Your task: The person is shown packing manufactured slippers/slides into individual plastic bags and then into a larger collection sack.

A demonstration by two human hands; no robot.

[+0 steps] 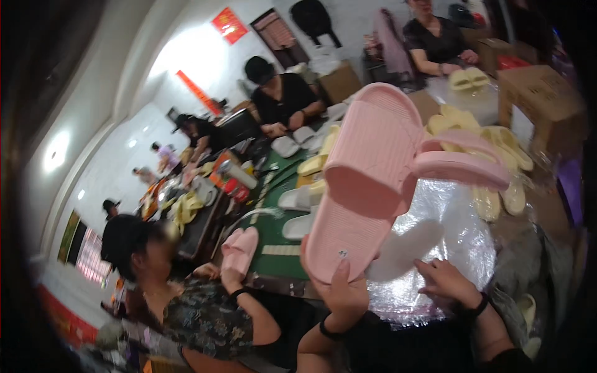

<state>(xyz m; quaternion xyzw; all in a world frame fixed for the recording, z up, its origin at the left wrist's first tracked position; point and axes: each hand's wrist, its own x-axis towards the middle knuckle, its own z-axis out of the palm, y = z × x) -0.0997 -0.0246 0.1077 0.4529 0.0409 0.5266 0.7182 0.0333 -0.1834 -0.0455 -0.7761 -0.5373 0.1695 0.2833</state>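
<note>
While left hand [342,292] is gripping pink slipper [367,180] by heel, right hand [444,281] is lying open on shiny bag [460,242]; loose hold, slipper could be dropping.

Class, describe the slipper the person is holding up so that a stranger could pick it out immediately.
Start at the crinkled clear plastic sheet over the worktable. Just left of it, the person's left hand grips the heel of a large pink ribbed rubber slide slipper. Unlike the pale yellow slippers lying beyond, it is pink and raised upright.
</note>
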